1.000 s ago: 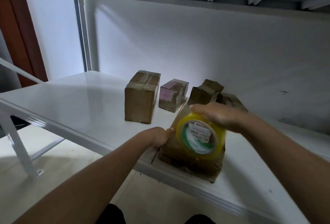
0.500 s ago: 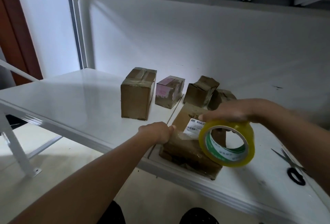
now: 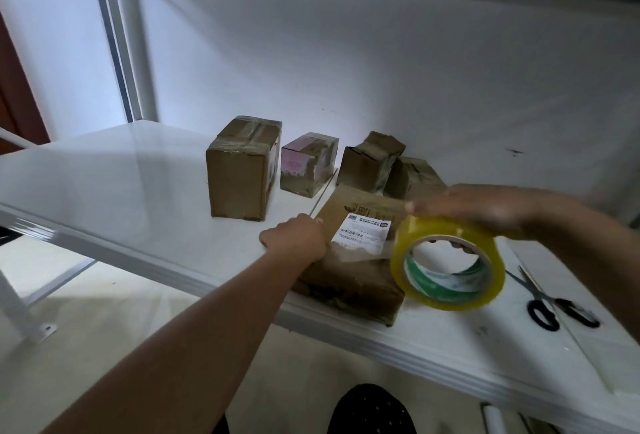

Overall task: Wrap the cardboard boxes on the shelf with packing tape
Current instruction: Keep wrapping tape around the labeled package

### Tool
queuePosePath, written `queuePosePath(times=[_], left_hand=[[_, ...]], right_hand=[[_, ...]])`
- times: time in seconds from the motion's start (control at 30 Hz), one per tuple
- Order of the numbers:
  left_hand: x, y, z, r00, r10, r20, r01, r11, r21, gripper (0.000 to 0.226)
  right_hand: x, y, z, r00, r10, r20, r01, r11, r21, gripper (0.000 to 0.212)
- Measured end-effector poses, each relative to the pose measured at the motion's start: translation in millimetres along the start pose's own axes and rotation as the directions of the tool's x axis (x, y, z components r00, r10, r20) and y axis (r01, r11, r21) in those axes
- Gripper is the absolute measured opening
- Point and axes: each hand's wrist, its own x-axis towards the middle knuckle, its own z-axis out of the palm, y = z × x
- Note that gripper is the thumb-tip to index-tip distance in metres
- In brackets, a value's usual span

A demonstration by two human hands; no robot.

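A flat cardboard box [image 3: 349,271] with a white label lies at the front edge of the white shelf [image 3: 121,191]. My left hand [image 3: 296,238] is curled against the box's left top edge, holding it down. My right hand [image 3: 485,207] grips a roll of yellowish packing tape [image 3: 448,262] from above, just past the box's right side; a clear strip seems stretched from the roll across the box top. Behind stand a tall taped box [image 3: 242,167], a small box with a pink side [image 3: 308,163] and two crumpled boxes [image 3: 369,162], [image 3: 412,177].
Black-handled scissors [image 3: 550,298] lie on the shelf to the right of the tape roll. A white wall closes the back of the shelf, and a white upright post [image 3: 117,35] stands at the left rear. The upper shelf's ribs run overhead.
My right hand has carried the tape roll from above the box's middle to past its right side, drawing tape across the top. My left hand has stayed on the left edge.
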Motion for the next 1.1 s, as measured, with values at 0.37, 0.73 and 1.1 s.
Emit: queuePosePath(times=[0.37,0.73,1.1], left_hand=[[-13,8,-4,0.965,0.186,-0.186,-0.117,0.937,0.330,0.033],[-26,77,28,0.663,0.728,-0.176,-0.530,0.622,0.577,0.046],[-11,48,17,0.814,0.557,-0.167,-0.511,0.822,0.251,0.051]], right_hand=[[4,65,32,0.954,0.298,-0.012,-0.289,0.915,-0.282,0.041],[24,69,31,0.944,0.328,0.043,-0.292,0.887,-0.359,0.038],[24,73,0,0.968,0.247,0.043,-0.235,0.953,-0.190,0.052]])
